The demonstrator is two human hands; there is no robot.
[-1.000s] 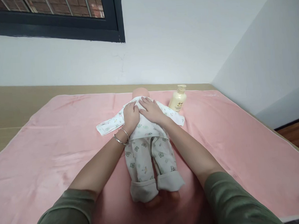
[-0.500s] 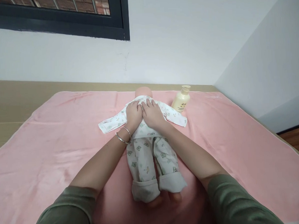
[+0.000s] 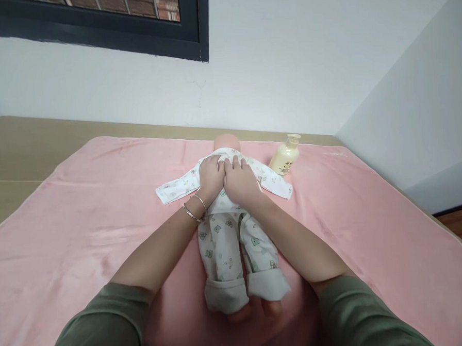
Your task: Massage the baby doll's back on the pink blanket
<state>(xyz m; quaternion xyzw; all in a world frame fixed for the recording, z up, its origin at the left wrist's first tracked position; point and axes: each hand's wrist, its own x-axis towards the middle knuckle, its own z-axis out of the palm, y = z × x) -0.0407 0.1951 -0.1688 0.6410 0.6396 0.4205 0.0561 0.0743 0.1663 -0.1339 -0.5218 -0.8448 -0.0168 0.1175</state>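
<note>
A doll in white printed clothes (image 3: 223,245) lies on a pink blanket (image 3: 112,210), its head (image 3: 227,141) toward the wall and its feet toward me. Both my hands rest flat on the upper part of its top. My left hand (image 3: 211,178), with silver bangles at the wrist, touches my right hand (image 3: 240,180) at the middle. The fingers of both point toward the doll's head, somewhat spread on the cloth, and neither hand grips anything. The doll's sleeves stretch out to both sides, and its trouser cuffs are rolled up.
A pale yellow pump bottle (image 3: 285,157) leans to the right behind the doll's right-hand sleeve. Beyond the blanket runs a wooden surface edge (image 3: 58,128) along the white wall (image 3: 267,62). A dark window frame (image 3: 150,40) is at the upper left.
The whole view has shifted slightly. My right hand lies a little lower on the doll's top, closer against my left hand.
</note>
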